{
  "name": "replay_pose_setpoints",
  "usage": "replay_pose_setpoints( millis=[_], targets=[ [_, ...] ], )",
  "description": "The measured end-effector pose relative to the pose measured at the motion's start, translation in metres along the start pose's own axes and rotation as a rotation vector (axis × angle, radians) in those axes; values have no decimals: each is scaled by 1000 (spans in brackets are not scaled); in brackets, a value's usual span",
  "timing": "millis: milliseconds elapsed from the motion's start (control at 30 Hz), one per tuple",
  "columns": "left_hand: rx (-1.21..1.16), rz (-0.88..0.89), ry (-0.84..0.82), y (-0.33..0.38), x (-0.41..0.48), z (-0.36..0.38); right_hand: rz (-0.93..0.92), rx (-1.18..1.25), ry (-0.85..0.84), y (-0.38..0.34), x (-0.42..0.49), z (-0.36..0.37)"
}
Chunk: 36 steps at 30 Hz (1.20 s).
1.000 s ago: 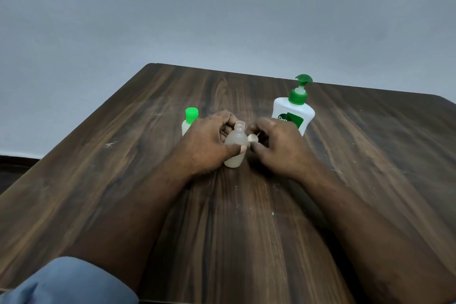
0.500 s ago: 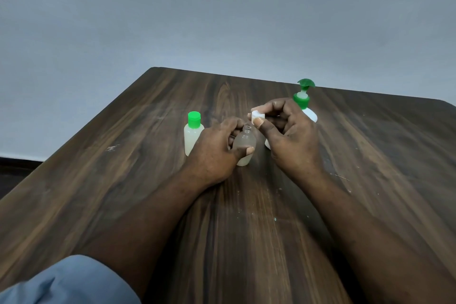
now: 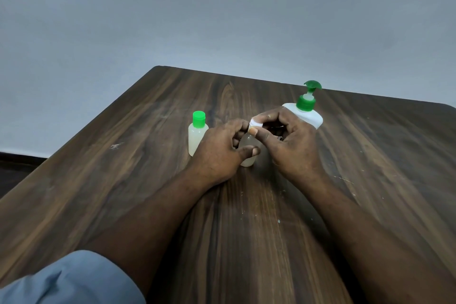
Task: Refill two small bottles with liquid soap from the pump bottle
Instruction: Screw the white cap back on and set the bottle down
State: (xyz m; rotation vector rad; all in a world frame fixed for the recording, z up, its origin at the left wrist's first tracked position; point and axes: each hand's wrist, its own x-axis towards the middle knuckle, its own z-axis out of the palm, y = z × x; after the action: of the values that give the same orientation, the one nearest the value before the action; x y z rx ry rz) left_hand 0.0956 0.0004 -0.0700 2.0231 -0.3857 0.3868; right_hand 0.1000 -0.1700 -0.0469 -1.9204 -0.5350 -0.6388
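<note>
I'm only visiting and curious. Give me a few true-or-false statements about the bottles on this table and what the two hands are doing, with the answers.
1. The left hand grips a small clear bottle that stands on the table. True.
2. The right hand holds a green cap. False: its fingers pinch a white cap at the top of that bottle.
3. The green-capped small bottle stands upright, and neither hand holds it. True.
4. The pump bottle lies on its side. False: it stands upright behind the right hand.
5. The pump bottle is nearer the camera than both hands. False: it is farther back.
</note>
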Motion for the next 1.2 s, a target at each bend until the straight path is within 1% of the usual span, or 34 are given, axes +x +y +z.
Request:
replay_pose_setpoints(
  millis=[167,400,567,667,800,967,1200],
  targets=[
    [14,15,-15,1,0,0,35,35,-47,3,-1,-2],
    [21,41,10,-2,2,3,37,13,35,1,0,1],
    [-17,38,6,-6,4,5,19,35,-28,2,0,-1],
    [-8,45,8,-5,4,4,33,5,-6,3,0,1],
    [6,49,0,-4,3,4,40,24,24,2,0,1],
    [-8,45,1,-6,4,5,43,31,-41,-1,-1,-1],
    [-12,40,-9,-5,4,5,71,19,10,4,0,1]
  ],
)
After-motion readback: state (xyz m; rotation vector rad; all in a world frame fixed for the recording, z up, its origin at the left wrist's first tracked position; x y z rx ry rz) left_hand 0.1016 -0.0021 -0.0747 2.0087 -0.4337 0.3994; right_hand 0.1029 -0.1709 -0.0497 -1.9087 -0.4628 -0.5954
